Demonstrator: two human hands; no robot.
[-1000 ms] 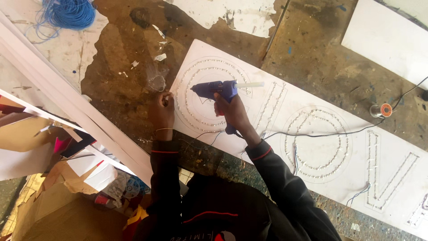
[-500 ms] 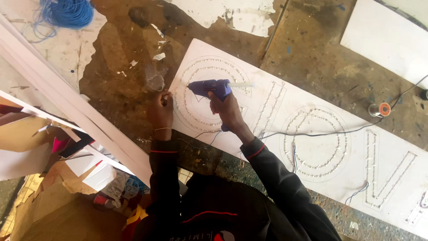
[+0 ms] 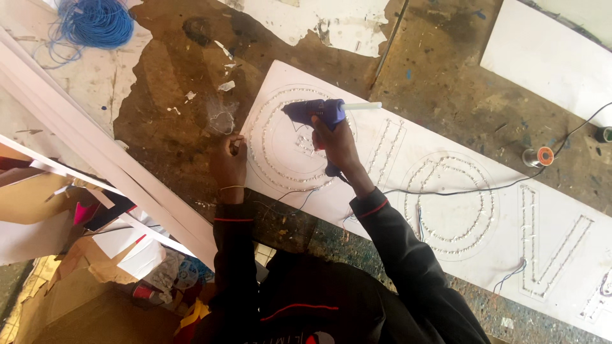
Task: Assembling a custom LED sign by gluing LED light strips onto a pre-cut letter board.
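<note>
Right hand (image 3: 335, 143) grips the glue gun (image 3: 315, 113), now nudged left over the board (image 3: 395, 165); left hand (image 3: 229, 162) pinches its near-left edge.

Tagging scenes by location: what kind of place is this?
Probably a sign-making workshop. A white sign panel with letter outlines studded with small lights lies on a stained, paint-spattered workbench. The right hand holds a purple glue gun, the left hand steadies the panel's edge, and a blue wire coil lies nearby.

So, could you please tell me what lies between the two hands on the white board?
In the head view, the left hand and right hand are separated by the round letter's dotted outline.
</note>
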